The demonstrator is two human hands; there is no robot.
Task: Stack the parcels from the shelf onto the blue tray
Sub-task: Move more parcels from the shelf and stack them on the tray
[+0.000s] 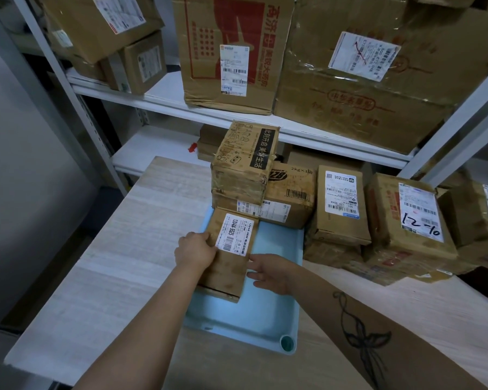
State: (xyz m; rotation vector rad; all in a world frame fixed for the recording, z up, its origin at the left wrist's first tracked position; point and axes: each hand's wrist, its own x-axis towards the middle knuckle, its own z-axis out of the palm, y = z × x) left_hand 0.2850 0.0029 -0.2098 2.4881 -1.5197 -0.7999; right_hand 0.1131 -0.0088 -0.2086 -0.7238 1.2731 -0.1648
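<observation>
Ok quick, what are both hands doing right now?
Left hand: grips the left edge of the small labelled parcel on the blue tray.
Right hand: open, straight fingers touching the parcel's right side.

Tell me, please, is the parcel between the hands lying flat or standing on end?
Lying flat: the parcel rests on the blue tray with its labelled broad face up.

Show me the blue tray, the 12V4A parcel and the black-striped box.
blue tray (265, 313): head view, bare floor near the front.
12V4A parcel (230, 274): head view, brown top face below its label.
black-striped box (262, 153): head view, the black band on top.
</observation>
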